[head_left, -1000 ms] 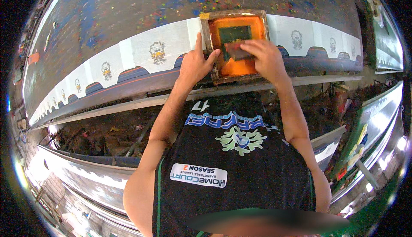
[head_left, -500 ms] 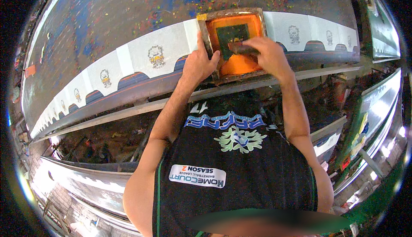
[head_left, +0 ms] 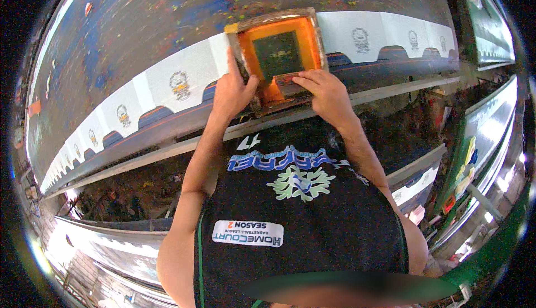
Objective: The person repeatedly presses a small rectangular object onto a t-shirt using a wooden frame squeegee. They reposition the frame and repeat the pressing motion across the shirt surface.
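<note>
A wooden screen-printing frame point(head_left: 318, 37) lies across a row of white fabric pieces point(head_left: 151, 93). Its mesh is orange, with a dark rectangular window point(head_left: 276, 51) in the middle. My left hand point(head_left: 231, 93) grips the frame's left side, index finger stretched along the outside and thumb over the inner edge. In my right hand point(head_left: 329, 93) is a squeegee point(head_left: 289, 86), held low on the mesh near the side closest to me. Grey and yellow emblems show on the nearest pieces at the left; those at the right carry grey emblems. Fabric under the frame is hidden.
The long dark table point(head_left: 184, 6) is speckled with paint and curves away on both sides. A pale rail point(head_left: 151, 149) runs along its near edge, close to my forearms. More long tables point(head_left: 491, 118) with white pieces stand at the right and behind me.
My right hand has drawn the squeegee toward me, from the dark window to the near end of the mesh. My left hand keeps its hold on the frame. The whole view has shifted slightly.
</note>
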A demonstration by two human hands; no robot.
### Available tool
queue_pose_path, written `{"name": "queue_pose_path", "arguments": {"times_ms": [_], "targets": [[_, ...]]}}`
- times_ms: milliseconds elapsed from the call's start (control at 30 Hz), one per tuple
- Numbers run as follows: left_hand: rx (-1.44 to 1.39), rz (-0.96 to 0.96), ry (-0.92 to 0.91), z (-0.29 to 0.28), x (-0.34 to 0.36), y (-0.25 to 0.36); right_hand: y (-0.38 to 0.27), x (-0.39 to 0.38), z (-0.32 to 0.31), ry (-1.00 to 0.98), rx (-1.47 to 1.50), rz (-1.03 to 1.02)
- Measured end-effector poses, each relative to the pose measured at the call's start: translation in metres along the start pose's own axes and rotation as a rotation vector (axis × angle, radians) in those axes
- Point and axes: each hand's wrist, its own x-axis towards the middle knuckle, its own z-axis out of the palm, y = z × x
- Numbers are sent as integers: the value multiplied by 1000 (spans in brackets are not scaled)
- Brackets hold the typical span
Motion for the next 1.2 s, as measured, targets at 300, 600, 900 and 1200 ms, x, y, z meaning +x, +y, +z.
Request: {"name": "queue_pose_path", "arguments": {"times_ms": [300,600,900,1200], "targets": [[-39,35,67,79,38,96,99,-37,-69,76,-26,18],[-6,-43,28,158,74,168,193,-75,-120,85,-12,27],[-103,31,84,171,78,156,207,-73,-124,47,-25,-43],[-92,4,72,174,77,152,199,-52,-119,-77,3,-86]]}}
